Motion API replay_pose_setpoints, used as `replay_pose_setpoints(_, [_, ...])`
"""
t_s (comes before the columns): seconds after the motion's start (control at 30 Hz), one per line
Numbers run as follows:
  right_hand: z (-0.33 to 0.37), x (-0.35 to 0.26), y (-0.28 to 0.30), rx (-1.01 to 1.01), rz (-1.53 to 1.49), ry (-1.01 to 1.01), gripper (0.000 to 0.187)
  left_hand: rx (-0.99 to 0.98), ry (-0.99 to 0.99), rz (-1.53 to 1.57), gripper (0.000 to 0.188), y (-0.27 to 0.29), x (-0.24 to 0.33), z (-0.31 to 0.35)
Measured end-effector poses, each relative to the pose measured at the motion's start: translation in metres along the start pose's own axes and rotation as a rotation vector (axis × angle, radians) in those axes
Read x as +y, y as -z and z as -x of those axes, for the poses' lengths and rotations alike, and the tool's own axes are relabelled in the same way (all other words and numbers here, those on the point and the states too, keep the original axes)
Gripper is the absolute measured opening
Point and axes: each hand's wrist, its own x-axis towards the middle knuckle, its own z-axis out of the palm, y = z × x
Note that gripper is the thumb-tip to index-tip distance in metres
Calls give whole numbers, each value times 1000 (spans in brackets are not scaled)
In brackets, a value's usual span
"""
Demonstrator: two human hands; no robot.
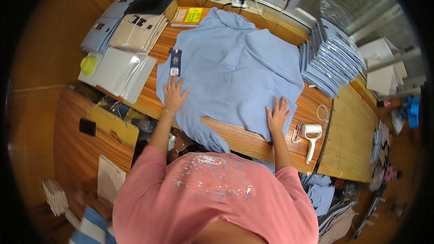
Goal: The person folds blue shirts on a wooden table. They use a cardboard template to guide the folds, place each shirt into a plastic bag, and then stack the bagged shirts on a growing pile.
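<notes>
Wood-grain surface (235,132) bears a blue garment (230,63), likely light, soft and best gripped by its edges, beneath the finger-spread left hand (174,95) and right hand (277,115).

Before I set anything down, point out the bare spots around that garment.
The yellowish board right of the lint roller is bare, as is a narrow tabletop strip between the blue garment and the near edge. Crowded: far left, with a beige stack; far right, with bagged blue clothes.

The pink top (217,205) has short sleeves (145,169) — and a flaking, whitish print (212,176).
</notes>
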Motion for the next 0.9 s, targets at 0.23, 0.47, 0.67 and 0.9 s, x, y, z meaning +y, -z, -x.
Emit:
replay_pose_setpoints(0.23, [80,15,24,-199,16,145,53,-12,29,-107,52,33,-21,72])
replay_pose_setpoints(0.47, [83,2,43,-136,-82,138,50,223,381,37,57,30,20,46])
replay_pose_setpoints(0.67, [116,5,35,-238,13,8,52,-2,585,119,77,18,-10,-15])
replay_pose_setpoints(0.9, [56,-24,50,-119,-139,47,46,228,464,180,78,61,-105,-37])
